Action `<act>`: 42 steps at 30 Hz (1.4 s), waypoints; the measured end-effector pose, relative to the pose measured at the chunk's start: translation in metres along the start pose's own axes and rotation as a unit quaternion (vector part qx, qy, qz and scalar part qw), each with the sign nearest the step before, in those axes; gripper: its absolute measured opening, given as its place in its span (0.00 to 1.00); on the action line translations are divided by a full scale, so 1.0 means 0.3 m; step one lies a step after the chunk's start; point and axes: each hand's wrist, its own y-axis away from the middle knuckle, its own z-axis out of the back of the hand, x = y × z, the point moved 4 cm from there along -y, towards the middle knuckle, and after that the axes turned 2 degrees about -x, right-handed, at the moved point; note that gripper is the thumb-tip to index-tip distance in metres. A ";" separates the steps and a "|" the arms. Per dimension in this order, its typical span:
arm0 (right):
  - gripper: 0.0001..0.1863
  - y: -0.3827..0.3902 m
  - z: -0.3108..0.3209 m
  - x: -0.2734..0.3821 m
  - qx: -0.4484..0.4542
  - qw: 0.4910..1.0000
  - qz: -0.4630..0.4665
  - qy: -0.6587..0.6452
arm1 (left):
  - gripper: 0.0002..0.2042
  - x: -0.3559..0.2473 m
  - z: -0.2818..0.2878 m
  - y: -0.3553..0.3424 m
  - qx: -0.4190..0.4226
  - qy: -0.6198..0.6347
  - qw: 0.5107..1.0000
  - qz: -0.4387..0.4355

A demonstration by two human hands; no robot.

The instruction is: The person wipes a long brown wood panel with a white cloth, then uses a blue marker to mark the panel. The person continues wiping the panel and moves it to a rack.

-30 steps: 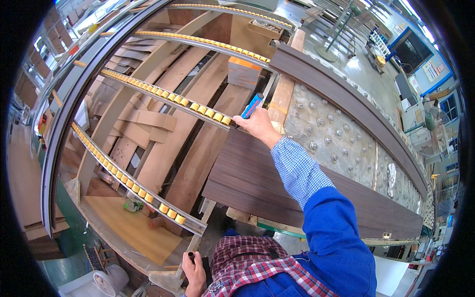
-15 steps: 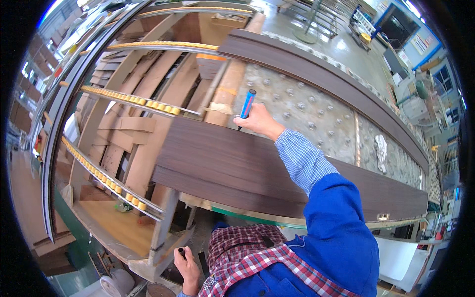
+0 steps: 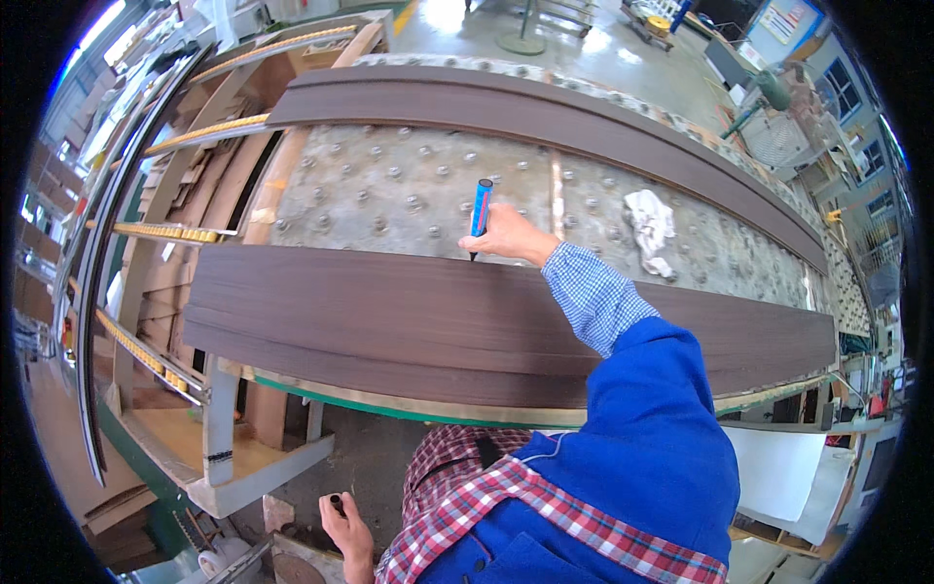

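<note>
My right hand (image 3: 517, 235) is closed round a blue marker (image 3: 483, 205), held upright. The marker's black tip points down at the far edge of the near dark brown wood-grain board (image 3: 379, 316), touching or nearly so. This long board lies flat along the near side of the table. Low in front of me, off the table's near edge, my left hand (image 3: 348, 537) is closed on a small black cap (image 3: 337, 504). The cap's end shows above the fingers; the rest is hidden.
A second dark brown board (image 3: 506, 105) lies along the far side of the metal ball-transfer table (image 3: 389, 180). Between the boards is a crumpled white cloth (image 3: 650, 229). On the left stand yellow roller rails (image 3: 209, 133) over stacked planks. A white frame leg (image 3: 220, 419) rises near left.
My body and view have shifted right along the near board. My right hand with the marker is further right along its far edge. My left hand still grips the cap.
</note>
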 end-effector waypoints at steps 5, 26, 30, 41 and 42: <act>0.20 0.263 0.229 -0.224 -0.049 0.998 -0.018 -0.040 | 0.09 -0.160 -0.117 0.147 0.005 -0.015 0.996 -0.092; 0.19 1.233 1.050 -1.083 -0.120 0.984 -0.129 -0.022 | 0.21 -0.001 -0.739 1.338 0.046 -0.108 0.993 0.033; 0.17 1.390 1.204 -1.219 -0.107 0.986 -0.126 -0.018 | 0.14 -0.275 -0.928 1.395 0.085 -0.119 0.989 0.008; 0.17 1.861 1.638 -1.683 -0.080 0.985 -0.147 0.047 | 0.13 -1.016 -1.342 1.658 0.140 -0.086 0.967 -0.193; 0.17 1.901 1.679 -1.710 -0.101 0.984 -0.135 0.058 | 0.12 -1.061 -1.368 1.656 0.141 -0.080 0.965 -0.204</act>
